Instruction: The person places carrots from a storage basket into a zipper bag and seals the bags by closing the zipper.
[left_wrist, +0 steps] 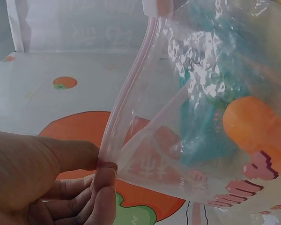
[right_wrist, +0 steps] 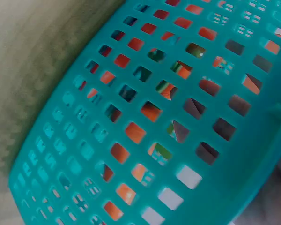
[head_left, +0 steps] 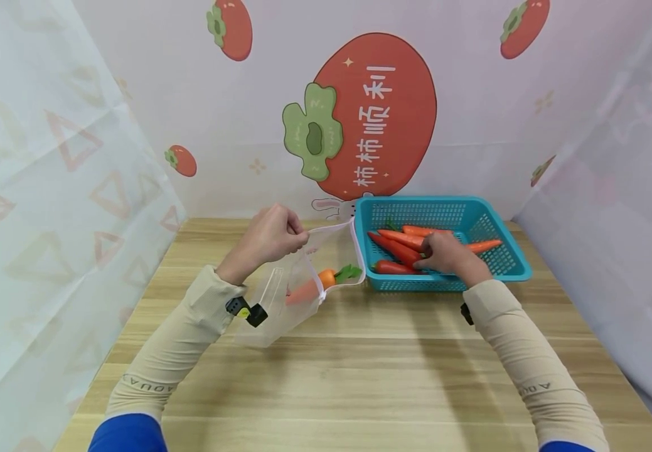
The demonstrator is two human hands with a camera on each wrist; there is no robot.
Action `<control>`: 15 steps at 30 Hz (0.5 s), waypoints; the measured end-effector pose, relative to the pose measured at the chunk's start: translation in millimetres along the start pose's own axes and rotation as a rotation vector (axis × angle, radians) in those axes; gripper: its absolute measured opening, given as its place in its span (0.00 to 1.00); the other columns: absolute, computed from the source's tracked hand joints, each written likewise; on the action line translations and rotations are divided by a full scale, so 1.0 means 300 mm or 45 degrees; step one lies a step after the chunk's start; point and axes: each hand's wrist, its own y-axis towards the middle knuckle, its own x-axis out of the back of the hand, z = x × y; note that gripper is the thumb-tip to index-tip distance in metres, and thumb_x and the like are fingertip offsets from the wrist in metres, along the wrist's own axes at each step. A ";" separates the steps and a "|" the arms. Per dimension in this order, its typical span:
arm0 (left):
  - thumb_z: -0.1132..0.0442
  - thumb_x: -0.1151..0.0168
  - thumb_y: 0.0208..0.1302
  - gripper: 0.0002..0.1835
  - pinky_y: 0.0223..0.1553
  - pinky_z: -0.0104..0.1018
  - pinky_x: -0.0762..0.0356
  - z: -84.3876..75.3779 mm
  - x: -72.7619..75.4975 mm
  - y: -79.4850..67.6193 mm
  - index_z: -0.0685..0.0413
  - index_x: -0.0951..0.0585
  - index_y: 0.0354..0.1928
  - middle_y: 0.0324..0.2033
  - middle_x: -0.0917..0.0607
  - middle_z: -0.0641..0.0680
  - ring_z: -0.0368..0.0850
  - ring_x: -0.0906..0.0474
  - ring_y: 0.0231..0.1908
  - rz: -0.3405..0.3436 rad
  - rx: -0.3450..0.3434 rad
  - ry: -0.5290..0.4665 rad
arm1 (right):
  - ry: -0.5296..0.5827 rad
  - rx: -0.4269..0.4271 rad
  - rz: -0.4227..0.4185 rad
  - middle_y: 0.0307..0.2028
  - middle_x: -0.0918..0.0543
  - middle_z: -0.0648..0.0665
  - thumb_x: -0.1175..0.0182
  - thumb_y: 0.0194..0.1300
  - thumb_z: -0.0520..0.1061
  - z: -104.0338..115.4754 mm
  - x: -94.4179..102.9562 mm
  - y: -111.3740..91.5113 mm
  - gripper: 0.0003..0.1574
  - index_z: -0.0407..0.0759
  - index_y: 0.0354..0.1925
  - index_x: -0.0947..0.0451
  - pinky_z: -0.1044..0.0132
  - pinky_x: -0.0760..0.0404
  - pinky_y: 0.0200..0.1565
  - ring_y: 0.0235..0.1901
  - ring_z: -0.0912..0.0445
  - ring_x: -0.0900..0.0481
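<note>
A clear zip bag (head_left: pixel 280 320) with a pink zip edge stands at the left, its mouth turned toward the basket. My left hand (head_left: pixel 275 237) pinches its zip edge between thumb and fingertips, as the left wrist view also shows. Inside lies an orange carrot (head_left: pixel 305 292) with a green leafy top, near the mouth. My right hand (head_left: pixel 447 253) reaches down into the blue basket (head_left: pixel 450 284), fingers bent over the end of a red pepper (head_left: pixel 396 248). Whether it grips the pepper I cannot tell. In the right wrist view the basket's wall (right_wrist: pixel 75 164) hides most of that hand.
Several more orange and red vegetables lie in the basket, among them a carrot (head_left: pixel 485 245) at the right and a shorter red one (head_left: pixel 392 268) by the front wall. A wooden table (head_left: pixel 326 389) carries everything. Printed cloth (head_left: pixel 246 113) hangs behind and on both sides.
</note>
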 end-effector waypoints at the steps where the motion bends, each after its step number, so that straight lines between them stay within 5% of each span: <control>1: 0.64 0.39 0.58 0.10 0.23 0.32 0.30 0.000 0.000 0.000 0.51 0.12 0.23 0.16 0.16 0.46 0.40 0.24 0.17 -0.002 -0.001 0.000 | 0.001 -0.003 0.004 0.33 0.16 0.40 0.26 0.66 0.49 0.000 -0.001 -0.001 0.17 0.35 0.42 0.15 0.60 0.25 0.35 0.31 0.51 0.25; 8: 0.64 0.39 0.57 0.10 0.23 0.32 0.30 -0.005 0.000 -0.006 0.51 0.12 0.23 0.16 0.15 0.47 0.40 0.24 0.17 -0.005 -0.005 0.000 | 0.030 -0.019 0.021 0.39 0.12 0.36 0.26 0.66 0.48 0.008 -0.012 -0.007 0.22 0.31 0.48 0.15 0.55 0.17 0.39 0.34 0.50 0.20; 15: 0.65 0.39 0.57 0.10 0.22 0.32 0.31 -0.004 0.003 -0.006 0.51 0.12 0.23 0.15 0.16 0.46 0.40 0.25 0.17 -0.010 0.000 0.011 | 0.033 -0.020 0.038 0.35 0.13 0.39 0.27 0.67 0.49 0.004 -0.025 0.010 0.20 0.33 0.46 0.14 0.58 0.20 0.37 0.32 0.51 0.21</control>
